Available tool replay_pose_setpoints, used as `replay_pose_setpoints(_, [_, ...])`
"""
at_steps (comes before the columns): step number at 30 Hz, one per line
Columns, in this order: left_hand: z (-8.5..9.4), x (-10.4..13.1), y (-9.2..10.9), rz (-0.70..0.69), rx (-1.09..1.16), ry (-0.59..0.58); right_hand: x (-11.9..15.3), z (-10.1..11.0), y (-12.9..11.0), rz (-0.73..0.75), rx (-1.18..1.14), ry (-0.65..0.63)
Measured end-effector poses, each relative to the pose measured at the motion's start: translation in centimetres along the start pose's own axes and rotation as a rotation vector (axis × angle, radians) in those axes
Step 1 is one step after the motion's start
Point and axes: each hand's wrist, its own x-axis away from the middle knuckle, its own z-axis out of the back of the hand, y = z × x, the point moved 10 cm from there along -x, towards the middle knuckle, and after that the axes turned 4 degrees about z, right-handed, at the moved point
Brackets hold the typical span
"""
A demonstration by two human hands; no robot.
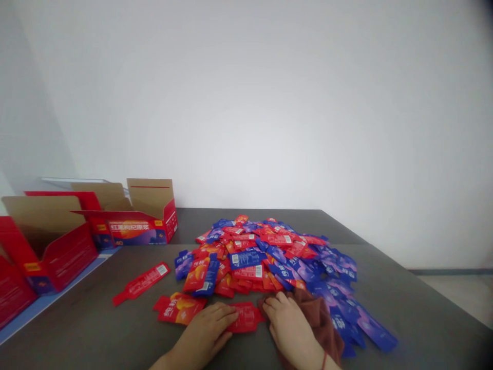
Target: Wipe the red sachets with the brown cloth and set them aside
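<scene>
My left hand (210, 329) has its fingers over the left end of a red pouch (246, 317), which lies on the table with its spout end towards my right hand. Bunched under my right hand (287, 321) is a brown cloth (318, 318); its fingers are curled on the cloth beside the pouch's spout. Just left of my left hand lies another red pouch (181, 307) with orange fruit printed on it. Beyond both hands spreads a heap of red and blue pouches (254, 257). More blue pouches (342, 313) lie to the right of the cloth.
A single red pouch (142, 282) lies apart at the left on the dark table (92, 318). Open red and blue cartons (138, 226) stand along the left side, one nearer carton (65, 257) with raised brown flaps. A white wall (269, 103) rises behind the table.
</scene>
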Motion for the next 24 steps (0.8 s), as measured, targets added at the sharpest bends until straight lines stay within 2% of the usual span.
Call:
replay_pose_setpoints(3, [0.1,-0.1,0.0,0.012,-0.005,0.021,-0.7,-0.5,-1.2,0.017,0.051,-0.020])
replay_pose_setpoints(8, [0.1,-0.5,0.4,0.031,-0.024,-0.028,-1.4,-0.7,-5.2,0.243,0.032,-0.026])
replay_pose_setpoints(11, [0.3,-0.2,0.3,0.061,0.003,-0.041,-0.6,-0.5,-4.1,0.235,-0.033,-0.040])
replay_pose_setpoints(15, [0.3,-0.2,0.3,0.229,-0.026,-0.069,0.1,-0.3,0.2,-0.028,-0.037,-0.024])
replay_pose_setpoints(17, [0.3,-0.3,0.4,0.357,-0.049,-0.090,0.0,-0.3,0.9,-0.096,-0.044,0.004])
replay_pose_setpoints(19, [0.4,-0.4,0.8,0.421,0.000,-0.116,-0.3,-0.1,0.7,-0.103,-0.076,0.044])
replay_pose_setpoints(22, [1.2,-0.8,1.6,0.345,0.140,-0.095,-0.7,0.3,-0.2,-0.060,-0.153,0.103])
replay_pose_setpoints(24, [1.6,-0.6,1.6,0.261,0.182,-0.064,-0.9,0.5,-1.3,0.028,-0.189,0.087])
